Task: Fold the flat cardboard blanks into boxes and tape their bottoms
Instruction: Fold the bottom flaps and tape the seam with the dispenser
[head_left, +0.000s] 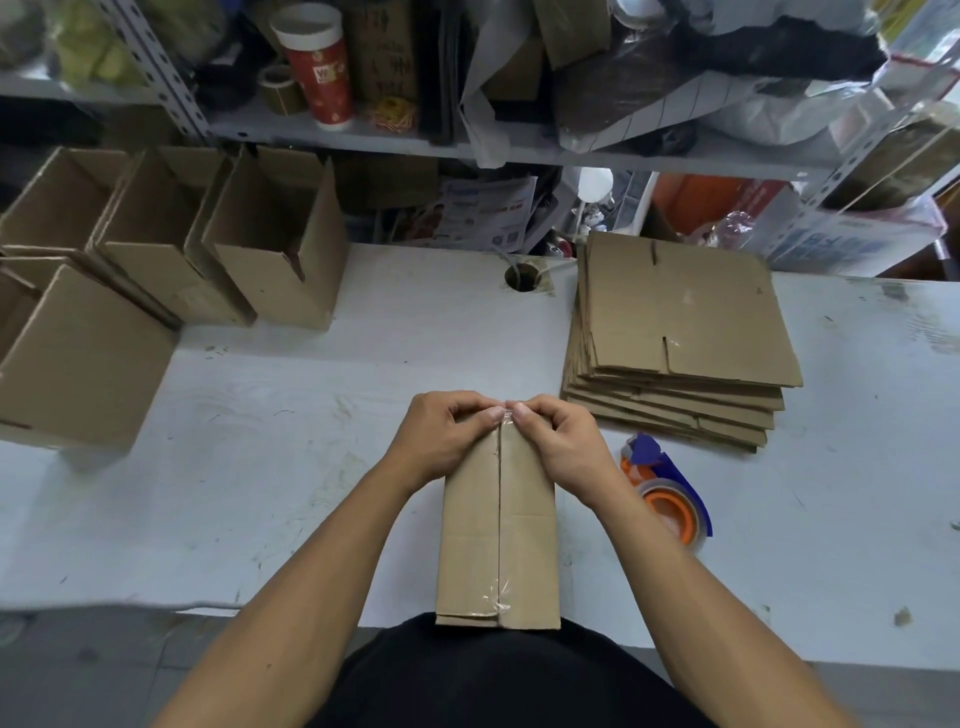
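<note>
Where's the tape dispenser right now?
The tape dispenser lies on the table, just right of the right hand, in front of the stack of flat blanks.

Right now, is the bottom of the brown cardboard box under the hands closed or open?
Closed. The brown cardboard box has its flaps meeting at a centre seam with clear tape along it; both hands press the far end.

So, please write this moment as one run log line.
step: pressing tape end at far edge | box: bottom up, seam taped | left hand, right hand: on box | tape dispenser: on table
</note>
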